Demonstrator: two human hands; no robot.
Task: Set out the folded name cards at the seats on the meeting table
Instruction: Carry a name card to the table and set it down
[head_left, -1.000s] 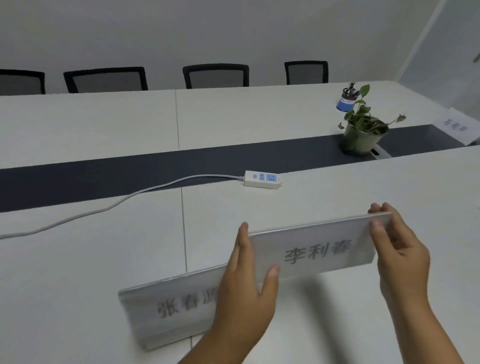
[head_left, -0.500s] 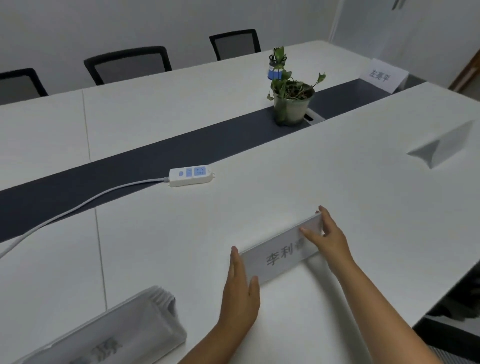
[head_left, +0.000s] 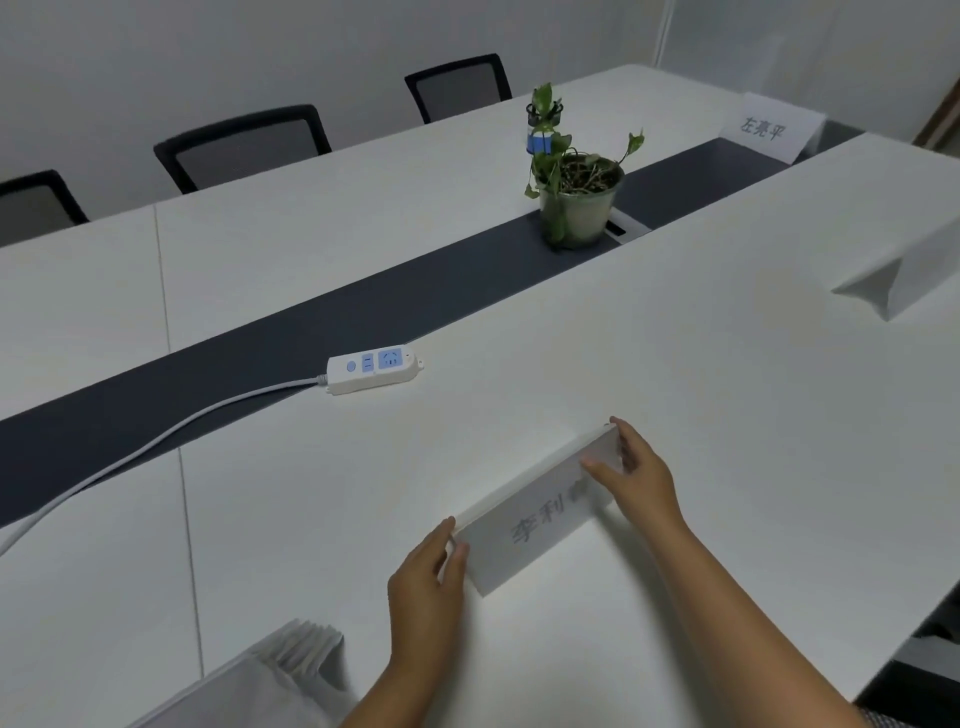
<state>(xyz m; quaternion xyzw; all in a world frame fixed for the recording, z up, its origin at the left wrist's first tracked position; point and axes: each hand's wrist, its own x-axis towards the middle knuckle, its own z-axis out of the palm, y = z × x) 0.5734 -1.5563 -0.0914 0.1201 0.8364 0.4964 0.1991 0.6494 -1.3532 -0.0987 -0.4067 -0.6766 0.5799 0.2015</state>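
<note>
A folded white name card (head_left: 535, 525) with grey characters stands on the white meeting table (head_left: 701, 395) in front of me. My left hand (head_left: 428, 577) grips its near-left end and my right hand (head_left: 636, 470) grips its far-right end, partly hiding the last character. A stack of several more folded cards (head_left: 270, 680) lies at the bottom left. Another card (head_left: 904, 275) stands at the right edge, seen from its end. A card with blue characters (head_left: 769, 127) stands at the far end of the table.
A potted plant (head_left: 576, 197) sits on the dark centre strip (head_left: 260, 358) beside a cable port. A white power strip (head_left: 374, 366) with its cord running left lies by the strip. Black chairs (head_left: 244, 143) line the far side. The table's near-right edge drops off at the lower right.
The card came down from the air in front of me to the table, further right. My view turned right, so the stack slid to the bottom left and the right-hand cards came into view.
</note>
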